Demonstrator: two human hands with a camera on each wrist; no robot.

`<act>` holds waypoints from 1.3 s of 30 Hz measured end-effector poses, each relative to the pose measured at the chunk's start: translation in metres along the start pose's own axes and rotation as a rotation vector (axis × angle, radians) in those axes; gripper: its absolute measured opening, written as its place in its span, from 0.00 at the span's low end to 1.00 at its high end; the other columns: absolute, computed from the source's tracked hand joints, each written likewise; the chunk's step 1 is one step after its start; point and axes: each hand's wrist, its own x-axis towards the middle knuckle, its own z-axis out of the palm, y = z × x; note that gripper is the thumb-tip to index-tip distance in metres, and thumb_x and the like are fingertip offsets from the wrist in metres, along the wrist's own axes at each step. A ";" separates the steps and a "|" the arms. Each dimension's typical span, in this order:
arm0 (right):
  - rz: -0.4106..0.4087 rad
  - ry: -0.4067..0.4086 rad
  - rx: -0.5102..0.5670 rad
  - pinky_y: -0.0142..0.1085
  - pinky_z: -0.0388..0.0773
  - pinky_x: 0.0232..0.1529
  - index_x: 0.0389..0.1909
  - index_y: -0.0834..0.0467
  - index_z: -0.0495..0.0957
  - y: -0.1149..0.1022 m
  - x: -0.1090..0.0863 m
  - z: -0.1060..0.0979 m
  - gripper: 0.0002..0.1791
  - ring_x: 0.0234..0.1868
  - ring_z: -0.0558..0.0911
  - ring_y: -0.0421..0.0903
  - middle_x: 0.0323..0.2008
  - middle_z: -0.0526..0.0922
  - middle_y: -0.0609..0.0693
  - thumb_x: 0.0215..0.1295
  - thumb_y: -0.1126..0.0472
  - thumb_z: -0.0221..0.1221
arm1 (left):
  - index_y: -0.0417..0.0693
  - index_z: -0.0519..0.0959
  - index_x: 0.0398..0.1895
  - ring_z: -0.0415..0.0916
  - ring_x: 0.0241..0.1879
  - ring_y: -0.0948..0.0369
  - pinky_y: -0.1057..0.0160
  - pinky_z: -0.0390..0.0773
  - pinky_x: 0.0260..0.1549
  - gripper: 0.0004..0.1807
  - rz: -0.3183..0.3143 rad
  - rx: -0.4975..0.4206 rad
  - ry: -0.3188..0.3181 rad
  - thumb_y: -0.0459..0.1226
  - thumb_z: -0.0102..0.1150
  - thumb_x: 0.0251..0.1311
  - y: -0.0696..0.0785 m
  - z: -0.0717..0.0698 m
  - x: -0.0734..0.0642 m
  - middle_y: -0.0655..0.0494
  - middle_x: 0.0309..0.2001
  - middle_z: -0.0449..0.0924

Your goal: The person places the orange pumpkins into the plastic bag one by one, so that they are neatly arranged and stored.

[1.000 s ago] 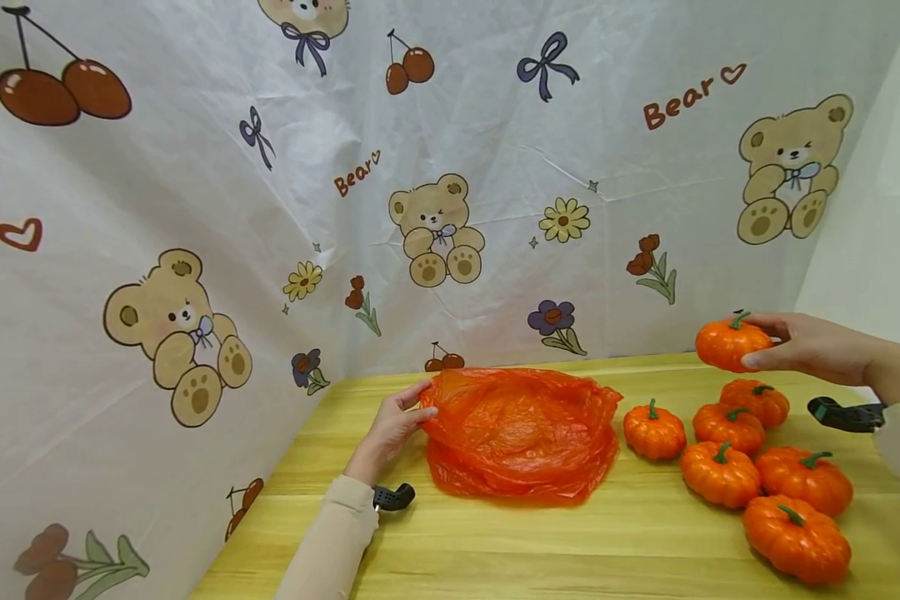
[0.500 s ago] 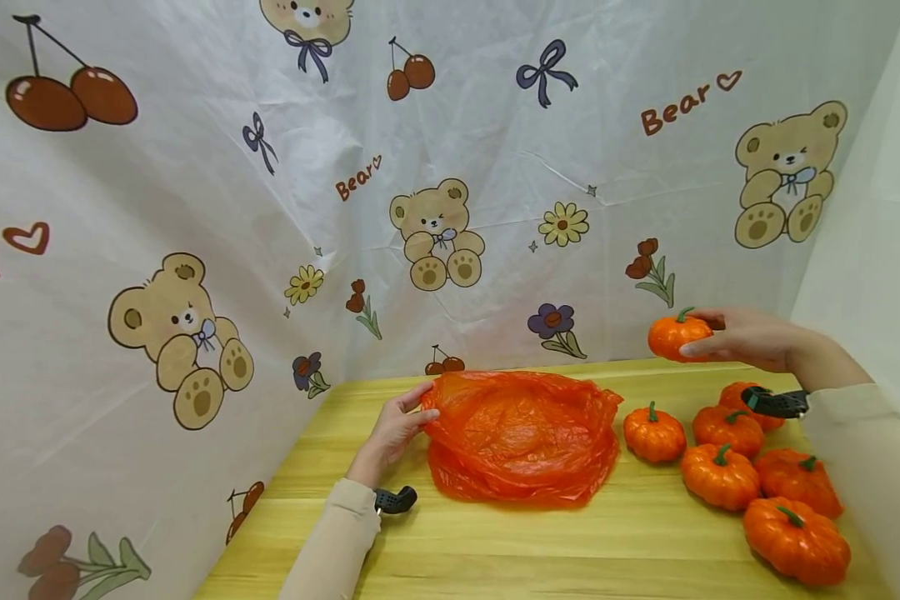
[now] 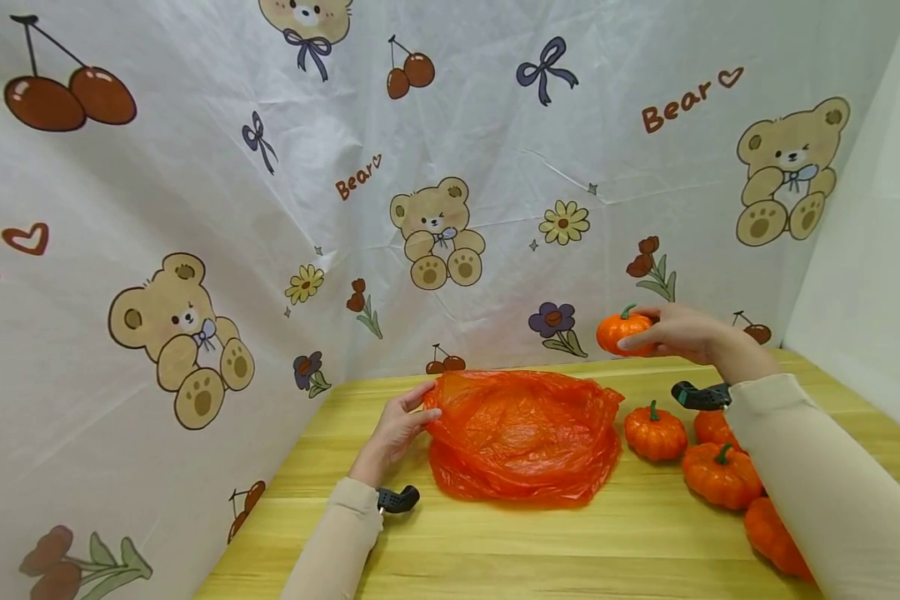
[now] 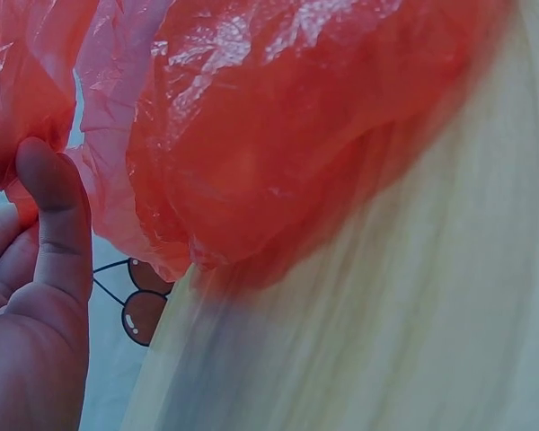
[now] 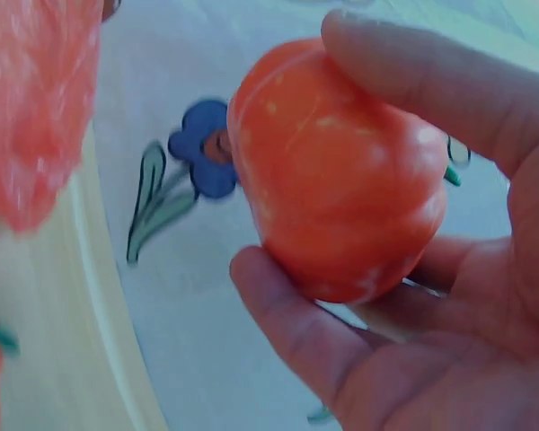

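A red plastic bag (image 3: 521, 437) lies on the table with its mouth spread wide. At its left rim my left hand (image 3: 397, 427) pinches the film between thumb and fingers; the left wrist view shows the thumb pressed on the bag (image 4: 278, 135). My right hand (image 3: 678, 333) grips a small orange pumpkin (image 3: 621, 335) with a green stem, held in the air above and right of the bag. In the right wrist view, thumb and fingers curve round the pumpkin (image 5: 337, 180).
Several more pumpkins stand right of the bag, the nearest pumpkin (image 3: 655, 433) close to its edge. My right sleeve (image 3: 817, 467) covers part of that group. A printed cloth (image 3: 495, 150) hangs behind the wooden table (image 3: 495, 550).
My right hand has carried the pumpkin leftward, from above the pumpkin group toward the bag. My left hand keeps its hold on the bag's rim, almost unmoved.
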 end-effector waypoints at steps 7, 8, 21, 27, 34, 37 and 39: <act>-0.007 0.042 0.044 0.37 0.84 0.54 0.74 0.67 0.58 -0.026 0.015 0.032 0.42 0.59 0.74 0.56 0.64 0.67 0.65 0.68 0.54 0.67 | 0.43 0.67 0.77 0.82 0.53 0.62 0.68 0.86 0.49 0.37 0.006 -0.017 0.000 0.23 0.63 0.64 0.000 0.001 0.000 0.40 0.76 0.65; -0.009 0.054 0.047 0.36 0.84 0.53 0.73 0.67 0.60 -0.029 0.017 0.037 0.41 0.58 0.74 0.56 0.64 0.68 0.65 0.67 0.54 0.68 | 0.43 0.67 0.76 0.82 0.52 0.62 0.68 0.86 0.49 0.37 0.007 -0.018 0.002 0.23 0.63 0.64 0.000 0.001 0.000 0.40 0.76 0.65; -0.011 0.105 0.124 0.43 0.83 0.61 0.72 0.69 0.60 -0.051 0.047 0.102 0.42 0.58 0.75 0.57 0.63 0.70 0.65 0.63 0.58 0.71 | 0.42 0.67 0.76 0.81 0.53 0.62 0.68 0.86 0.49 0.37 0.006 -0.029 0.003 0.22 0.63 0.63 -0.001 0.002 0.001 0.41 0.76 0.66; -0.019 0.098 0.118 0.49 0.80 0.65 0.75 0.65 0.59 -0.053 0.061 0.128 0.46 0.60 0.74 0.58 0.66 0.70 0.65 0.62 0.55 0.72 | 0.42 0.67 0.76 0.82 0.54 0.62 0.68 0.86 0.49 0.37 0.008 -0.029 0.004 0.23 0.64 0.63 -0.001 0.001 0.003 0.41 0.76 0.66; -0.059 0.092 0.079 0.49 0.80 0.59 0.71 0.60 0.66 -0.052 0.075 0.154 0.42 0.57 0.76 0.56 0.61 0.75 0.62 0.60 0.52 0.74 | 0.44 0.68 0.76 0.82 0.53 0.61 0.68 0.86 0.49 0.37 -0.001 -0.012 0.023 0.24 0.65 0.63 0.001 0.002 0.000 0.41 0.76 0.67; -0.076 0.094 0.089 0.47 0.80 0.59 0.69 0.60 0.68 -0.051 0.082 0.164 0.40 0.56 0.77 0.56 0.60 0.76 0.60 0.60 0.53 0.74 | 0.43 0.68 0.76 0.82 0.54 0.60 0.68 0.86 0.49 0.36 0.001 -0.015 0.022 0.24 0.64 0.63 0.001 0.002 0.000 0.41 0.76 0.67; -0.088 0.091 0.091 0.46 0.80 0.60 0.68 0.60 0.68 -0.049 0.087 0.171 0.39 0.56 0.77 0.56 0.60 0.76 0.61 0.60 0.53 0.73 | 0.43 0.68 0.76 0.82 0.54 0.61 0.68 0.86 0.49 0.36 0.003 -0.019 0.017 0.24 0.64 0.63 0.001 0.002 0.000 0.42 0.76 0.66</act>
